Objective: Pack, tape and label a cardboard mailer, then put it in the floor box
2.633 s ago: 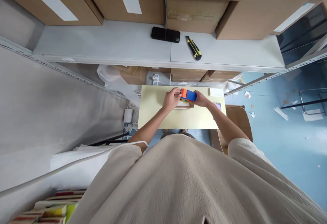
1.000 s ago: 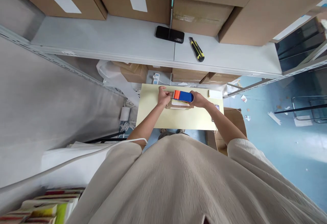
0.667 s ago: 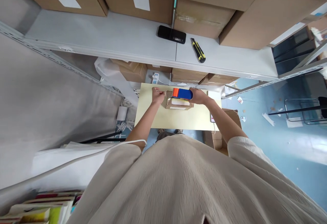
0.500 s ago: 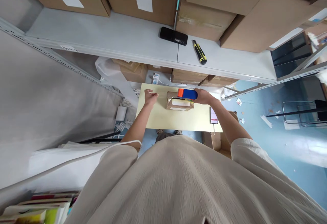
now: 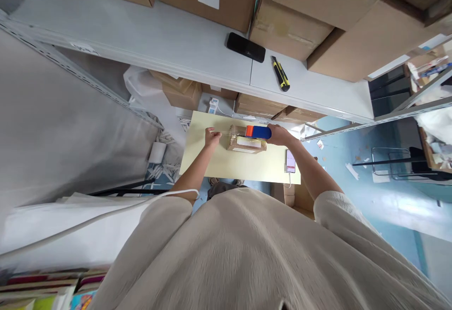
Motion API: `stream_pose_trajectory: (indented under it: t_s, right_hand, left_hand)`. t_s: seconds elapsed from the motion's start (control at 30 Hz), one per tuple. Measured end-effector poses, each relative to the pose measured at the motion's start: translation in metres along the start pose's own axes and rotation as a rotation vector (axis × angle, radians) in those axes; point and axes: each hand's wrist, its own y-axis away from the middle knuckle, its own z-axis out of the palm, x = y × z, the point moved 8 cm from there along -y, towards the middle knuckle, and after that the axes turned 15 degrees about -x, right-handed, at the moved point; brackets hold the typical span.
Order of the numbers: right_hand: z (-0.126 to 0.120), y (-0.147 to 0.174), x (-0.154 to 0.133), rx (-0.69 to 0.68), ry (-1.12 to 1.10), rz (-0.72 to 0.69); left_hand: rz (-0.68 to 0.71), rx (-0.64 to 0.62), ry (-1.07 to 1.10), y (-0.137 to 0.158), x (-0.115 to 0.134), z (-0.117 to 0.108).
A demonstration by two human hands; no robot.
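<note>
Loose beige short-sleeved top [image 5: 240, 248], finely creased cloth in long soft folds, wide left sleeve [image 5: 168, 216] and right sleeve [image 5: 330, 206], bare forearms [image 5: 192, 171], ungloved left hand [image 5: 212, 137] and right hand [image 5: 278, 135], dark trousers [image 5: 226, 188] below, small shoes [image 5: 213, 181] perhaps brownish, pale cable [image 5: 106, 214] crossing the left arm

Blue-orange tape dispenser [image 5: 261, 133], brown carton [image 5: 239, 129], white label [image 5: 249, 142], pale-yellow tabletop [image 5: 247, 166], black-yellow knife [image 5: 280, 74]
</note>
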Motion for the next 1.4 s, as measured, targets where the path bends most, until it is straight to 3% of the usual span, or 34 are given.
stream_pose_trajectory:
  t_s: [0.17,0.33,0.5,0.7,0.83,0.9,1.0,1.1,1.4]
  right_hand:
    - [0.011,-0.003,0.009,-0.012,0.007,0.043]
    - [0.012,-0.005,0.009,-0.010,0.015,0.046]
    - [0.014,-0.004,0.009,-0.002,0.008,0.039]
    - [0.017,-0.002,0.008,0.000,-0.043,0.001]
    - [0.016,0.001,0.004,0.021,-0.088,-0.052]
    - [0.015,0.003,0.001,0.027,-0.092,-0.074]
    - [0.013,0.006,-0.001,0.010,-0.084,-0.090]
    - [0.012,0.007,-0.004,-0.017,-0.057,-0.100]
    - [0.013,0.020,0.009,-0.129,-0.020,-0.058]
  left_hand:
    - [-0.019,0.003,0.014,-0.012,-0.024,0.018]
    - [0.006,0.010,-0.107,-0.017,-0.040,0.035]
    - [0.084,0.054,-0.225,-0.006,-0.034,0.030]
    - [0.181,-0.142,-0.314,0.008,-0.010,0.038]
    - [0.455,-0.336,-0.631,0.022,0.026,0.067]
    - [0.511,-0.466,-0.863,0.030,0.032,0.088]
    - [0.417,-0.576,-1.208,0.032,0.026,0.103]
    - [0.319,-0.600,-1.396,0.032,0.021,0.103]
    - [0.248,-0.611,-1.453,0.029,0.013,0.102]
